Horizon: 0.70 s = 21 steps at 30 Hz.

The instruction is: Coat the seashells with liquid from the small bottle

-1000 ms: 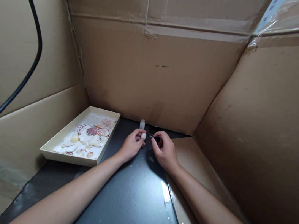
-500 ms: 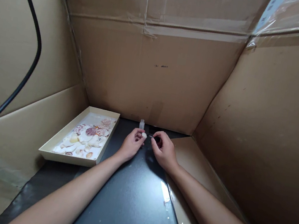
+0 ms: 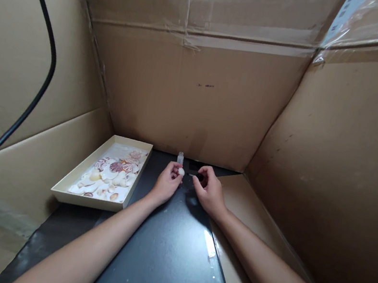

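Note:
My left hand [image 3: 167, 184] pinches a small white seashell [image 3: 181, 172] between its fingertips. Facing it, my right hand [image 3: 210, 190] is closed around a small black applicator brush [image 3: 190, 175], whose thin tip points left at the shell with a small gap between. Its handle is mostly hidden by my fingers. Just behind my left fingertips stands a small clear bottle [image 3: 180, 158], upright with no cap on its neck. To the left of my hands, a cream tray [image 3: 90, 201] holds several shells, among them a purple scallop shell [image 3: 116, 167].
Cardboard walls [image 3: 188, 102] enclose the dark table [image 3: 153, 262] at the back and on both sides. A flat cardboard piece [image 3: 246, 210] lies along the right edge. A black cable [image 3: 52, 59] hangs in front of the left wall.
My right hand has drawn slightly to the right, so more of the brush tip shows. The shell stays in my left hand. The view has shifted a little.

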Motion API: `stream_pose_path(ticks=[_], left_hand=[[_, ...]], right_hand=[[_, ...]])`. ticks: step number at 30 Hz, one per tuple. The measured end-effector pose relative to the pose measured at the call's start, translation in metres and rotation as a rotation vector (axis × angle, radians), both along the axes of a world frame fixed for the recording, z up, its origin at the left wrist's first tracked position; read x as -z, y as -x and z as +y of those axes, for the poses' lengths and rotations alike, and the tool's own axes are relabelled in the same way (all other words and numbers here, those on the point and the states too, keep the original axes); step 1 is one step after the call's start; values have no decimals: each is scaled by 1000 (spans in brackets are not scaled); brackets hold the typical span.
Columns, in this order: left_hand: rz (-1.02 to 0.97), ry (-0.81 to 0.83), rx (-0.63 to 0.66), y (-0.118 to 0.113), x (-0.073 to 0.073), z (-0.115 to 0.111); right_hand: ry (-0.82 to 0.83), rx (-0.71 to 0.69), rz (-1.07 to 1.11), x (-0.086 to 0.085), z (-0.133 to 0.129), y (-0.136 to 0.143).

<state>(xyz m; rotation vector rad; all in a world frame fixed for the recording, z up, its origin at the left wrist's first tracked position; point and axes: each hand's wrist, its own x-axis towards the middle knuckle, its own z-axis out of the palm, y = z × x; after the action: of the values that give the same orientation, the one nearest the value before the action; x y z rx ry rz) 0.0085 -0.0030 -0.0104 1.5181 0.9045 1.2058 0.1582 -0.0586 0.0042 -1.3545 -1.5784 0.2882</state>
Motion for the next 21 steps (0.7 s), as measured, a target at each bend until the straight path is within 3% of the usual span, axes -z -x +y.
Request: stream_pose_path(ticks=[4, 13, 21], left_hand=[[47, -57, -38, 0, -2, 0], [226, -185, -47, 2, -5, -2], [257, -154, -80, 1, -4, -2]], right_hand=[[-6, 56, 23, -6, 8, -4], [-126, 61, -265, -66, 66, 3], [-132, 48, -303, -62, 77, 13]])
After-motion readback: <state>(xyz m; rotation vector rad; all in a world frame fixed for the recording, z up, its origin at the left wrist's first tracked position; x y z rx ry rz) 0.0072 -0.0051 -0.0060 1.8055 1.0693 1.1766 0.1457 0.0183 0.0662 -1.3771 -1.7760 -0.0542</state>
